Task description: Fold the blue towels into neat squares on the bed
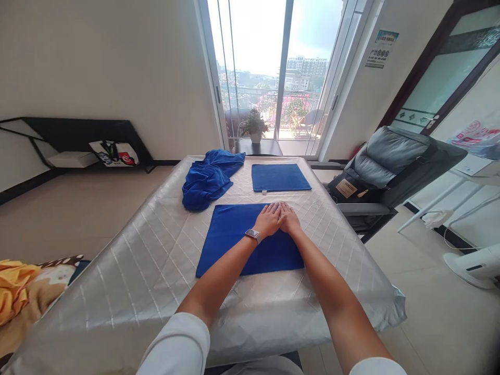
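A flat blue cloth (230, 234) lies spread on the silver quilted table cover, its near edge toward me. My left hand (269, 219), with a watch on the wrist, rests flat on the cloth's far right part, fingers stretched forward. Beside it and touching it, my right hand (288, 217) also lies flat at the far right edge of the cloth. Neither hand grips anything. Beyond them sits a smaller blue cloth (280, 177), laid flat with a white tag on its near edge. To its left is a crumpled heap of blue cloth (209, 182).
The silver quilted cover (156, 291) drapes over the table's edges. A grey reclining chair (394, 161) with a dark bag stands close on the right. Ahead are a potted plant (255, 127) and a glass sliding door. An orange and brown blanket (27, 291) lies at the lower left.
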`<state>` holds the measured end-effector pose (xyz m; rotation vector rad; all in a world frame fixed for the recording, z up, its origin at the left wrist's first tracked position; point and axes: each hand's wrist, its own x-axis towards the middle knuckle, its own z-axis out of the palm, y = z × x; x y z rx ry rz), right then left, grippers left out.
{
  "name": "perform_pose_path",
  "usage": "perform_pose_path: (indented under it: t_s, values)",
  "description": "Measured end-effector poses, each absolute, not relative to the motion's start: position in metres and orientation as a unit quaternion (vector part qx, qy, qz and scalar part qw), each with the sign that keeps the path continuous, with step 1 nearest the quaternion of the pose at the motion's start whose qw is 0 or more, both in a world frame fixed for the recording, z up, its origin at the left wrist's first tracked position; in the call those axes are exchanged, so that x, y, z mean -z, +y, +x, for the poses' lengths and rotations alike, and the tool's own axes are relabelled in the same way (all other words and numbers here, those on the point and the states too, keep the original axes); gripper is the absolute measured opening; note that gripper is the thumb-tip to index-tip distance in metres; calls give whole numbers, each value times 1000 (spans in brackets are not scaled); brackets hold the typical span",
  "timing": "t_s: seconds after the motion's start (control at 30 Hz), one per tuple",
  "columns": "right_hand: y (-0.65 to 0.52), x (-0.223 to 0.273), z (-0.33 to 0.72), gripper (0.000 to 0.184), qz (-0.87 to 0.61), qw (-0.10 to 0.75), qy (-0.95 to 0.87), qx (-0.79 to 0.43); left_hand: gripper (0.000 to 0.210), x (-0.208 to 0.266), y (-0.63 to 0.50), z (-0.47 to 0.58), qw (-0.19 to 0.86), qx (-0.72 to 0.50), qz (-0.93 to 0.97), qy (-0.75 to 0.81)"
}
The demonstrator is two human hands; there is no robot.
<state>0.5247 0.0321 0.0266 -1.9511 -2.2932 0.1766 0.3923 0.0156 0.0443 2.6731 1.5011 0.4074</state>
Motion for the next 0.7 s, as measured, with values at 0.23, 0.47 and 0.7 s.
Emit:
perform_pose_path:
  t_s: [0.23,0.47,0.7]
  values:
    - [35,-27,521,64,-657,80,-746,-70,71,-28,40,343,59,-106,842,525]
    - [36,-27,520,67,-661,83,-740,-91,75,-21,41,216,37,-75,773,629]
    - [35,-29,518,68,-677,69,-729,-75,77,-20,35,188,50,-70,750,656]
